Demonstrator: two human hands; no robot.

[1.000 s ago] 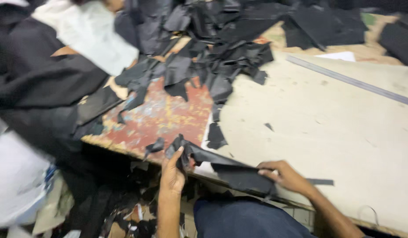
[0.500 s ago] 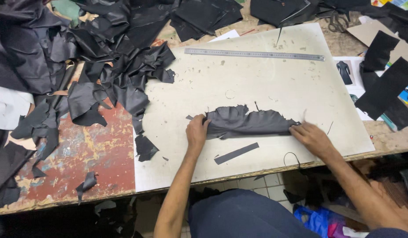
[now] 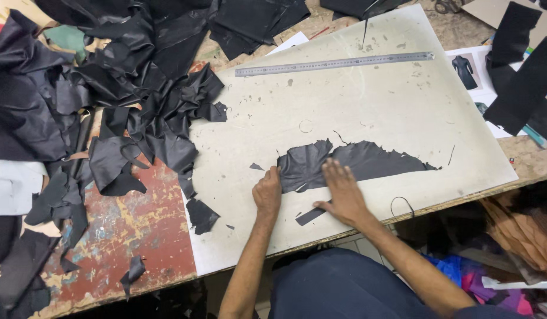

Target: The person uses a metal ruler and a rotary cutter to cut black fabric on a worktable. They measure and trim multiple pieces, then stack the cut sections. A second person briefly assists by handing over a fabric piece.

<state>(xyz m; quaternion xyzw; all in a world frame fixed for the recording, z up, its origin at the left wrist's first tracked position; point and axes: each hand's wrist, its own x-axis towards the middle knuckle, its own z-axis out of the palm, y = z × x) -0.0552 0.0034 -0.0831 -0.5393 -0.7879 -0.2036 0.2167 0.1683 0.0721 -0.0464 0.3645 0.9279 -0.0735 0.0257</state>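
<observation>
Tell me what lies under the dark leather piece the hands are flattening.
The leather piece lies flat on the pale cutting board, under the left hand and the right hand. Anything between leather and board is covered.

The right hand [image 3: 343, 192] lies flat over the middle of the leather piece [image 3: 368, 160], hiding that part of it and one end of the thin strip [image 3: 309, 216] at 6 o'clock. The scrap heap [image 3: 108, 88] runs off the frame at 9 and 12 o'clock, and what lies beneath it on the table [image 3: 126, 230] cannot be seen. At 2 o'clock dark sheets [image 3: 521, 88] cover most of the printed paper [image 3: 465, 68], and the person's body is cut off at 6 o'clock.
</observation>
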